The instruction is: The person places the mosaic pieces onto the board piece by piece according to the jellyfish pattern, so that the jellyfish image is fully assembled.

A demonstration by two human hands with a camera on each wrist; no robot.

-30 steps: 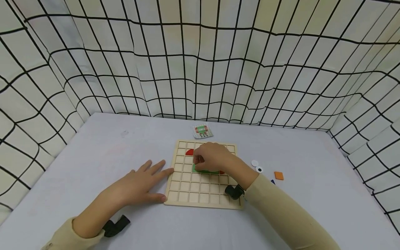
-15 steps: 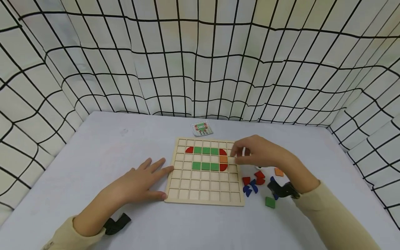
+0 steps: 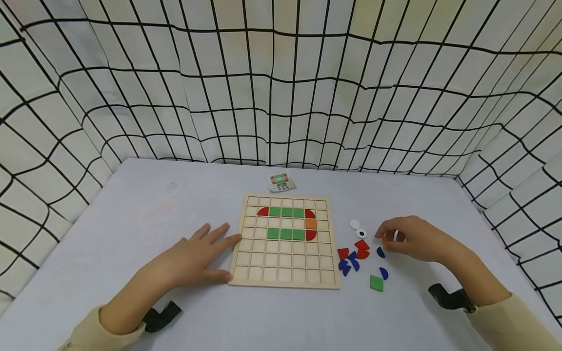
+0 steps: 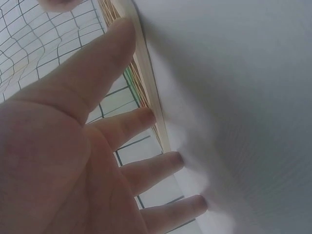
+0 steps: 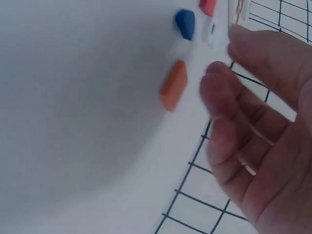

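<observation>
My left hand rests on the table with fingers spread, thumb and index fingertip at the left edge of a wooden grid board. Two rows of green squares lie in its cells, with red quarter-round pieces at row ends and an orange square on the right. My right hand hovers over the table right of the board, thumb and fingers loosely bent and apart. Just beyond its fingertips lies a loose orange square, mostly covered by the hand in the head view.
Right of the board lie loose red pieces, blue pieces, a green square, a white disc and an eye disc. A pattern card lies behind the board. Black netting over white cloth surrounds the table.
My right hand has moved from over the board rightward to the loose orange square, uncovering the coloured rows and the loose pieces. The left hand has stayed at the board's edge.
</observation>
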